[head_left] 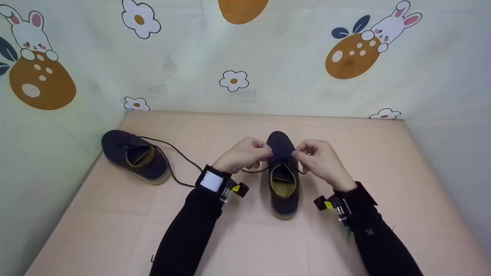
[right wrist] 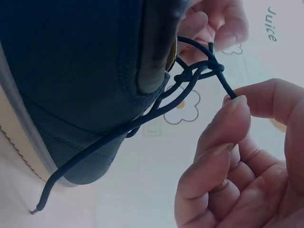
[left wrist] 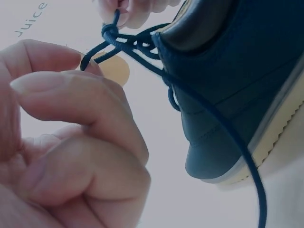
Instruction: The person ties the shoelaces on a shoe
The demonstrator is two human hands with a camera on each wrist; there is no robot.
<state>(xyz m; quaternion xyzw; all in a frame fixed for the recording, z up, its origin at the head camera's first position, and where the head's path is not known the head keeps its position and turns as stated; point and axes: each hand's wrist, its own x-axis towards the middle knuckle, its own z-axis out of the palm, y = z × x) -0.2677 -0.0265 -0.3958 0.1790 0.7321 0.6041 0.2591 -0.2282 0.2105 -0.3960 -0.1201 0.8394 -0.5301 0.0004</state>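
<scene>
A dark navy lace-up shoe point(head_left: 284, 211) with a pale sole stands on the table, its toe pointing away from me. My left hand point(head_left: 247, 154) is at the left of its lacing and pinches a loop of the dark shoelace point(left wrist: 98, 49) between thumb and forefinger. On the other side my right hand point(head_left: 320, 161) pinches another part of the shoelace point(right wrist: 227, 85) with thumb and fingertip. Between the hands the lace crosses in a small loose knot point(right wrist: 216, 68) above the shoe. A lace end point(right wrist: 71, 161) hangs down along the shoe's side.
A matching shoe point(head_left: 157, 176) lies to the left at an angle, and its long laces point(head_left: 178, 151) trail toward my left wrist. The pale pink tabletop point(head_left: 249, 249) meets a printed cloth backdrop point(head_left: 191, 57) at the back and sides.
</scene>
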